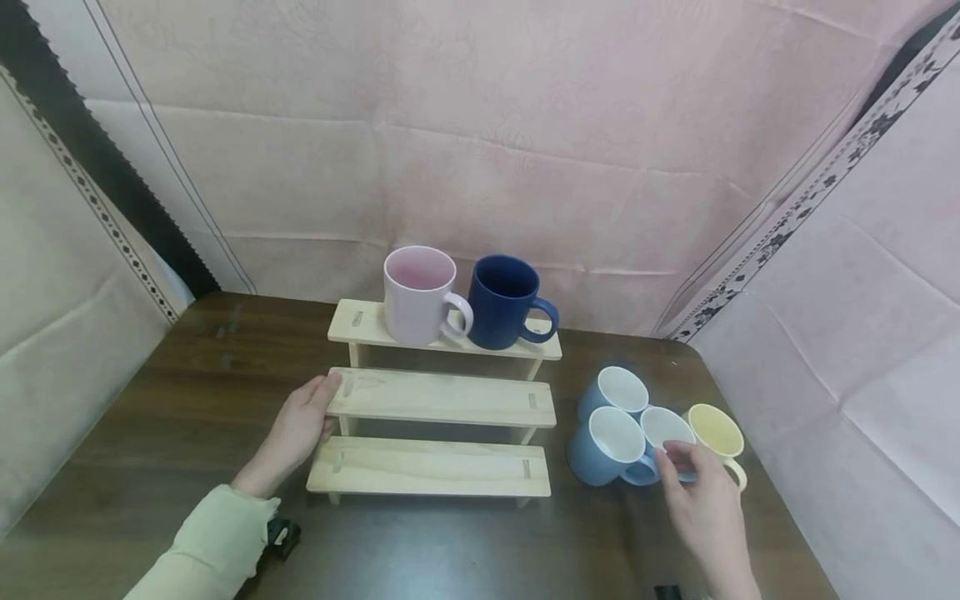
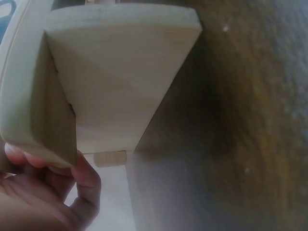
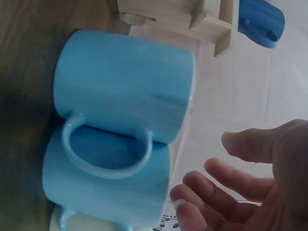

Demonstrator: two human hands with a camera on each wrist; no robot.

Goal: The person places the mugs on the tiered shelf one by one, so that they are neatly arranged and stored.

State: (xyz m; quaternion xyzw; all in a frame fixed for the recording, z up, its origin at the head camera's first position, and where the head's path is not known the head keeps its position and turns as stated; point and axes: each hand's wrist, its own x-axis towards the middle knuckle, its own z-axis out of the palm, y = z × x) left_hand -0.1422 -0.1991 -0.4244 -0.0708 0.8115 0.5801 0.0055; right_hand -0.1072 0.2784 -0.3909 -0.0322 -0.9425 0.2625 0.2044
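**Two hands, one on the rack, one at the mugs**

Two hands work a dark wooden table (image 1: 172,433), hemmed in by pale pink cloth on three sides.

On the left, the left hand (image 1: 300,429) rests against the left end of the middle step of a three-step wooden rack (image 1: 442,398). Its fingers lie fairly straight along the board's end, the thumb on top near the edge; the left wrist view shows fingertips (image 2: 29,159) tucked under the board's rounded corner. It reads as a steadying hold, probably to keep the light rack from sliding, rather than a lift: the rack's feet sit flat on the table.

On the top step stand a pink mug (image 1: 420,293) and, just beside it to the right, a navy mug (image 1: 504,300), both upright with handles turned right. The lower two steps carry nothing.

Right of the rack, four mugs cluster on the table, touching or nearly so: two blue mugs (image 1: 609,446) in front and behind, a third blue mug (image 1: 663,429) in the middle, and a yellow mug (image 1: 716,433) furthest right. Packed so tightly, they leave little room for fingers between them.

The right hand (image 1: 701,500) comes in from below with fingers loosely spread and slightly curled, its fingertips (image 1: 675,454) at the near rim of the third blue mug. The right wrist view shows the fingers (image 3: 226,175) open with air between them and the mugs, so it holds nothing yet; whether a fingertip touches the rim I cannot tell.
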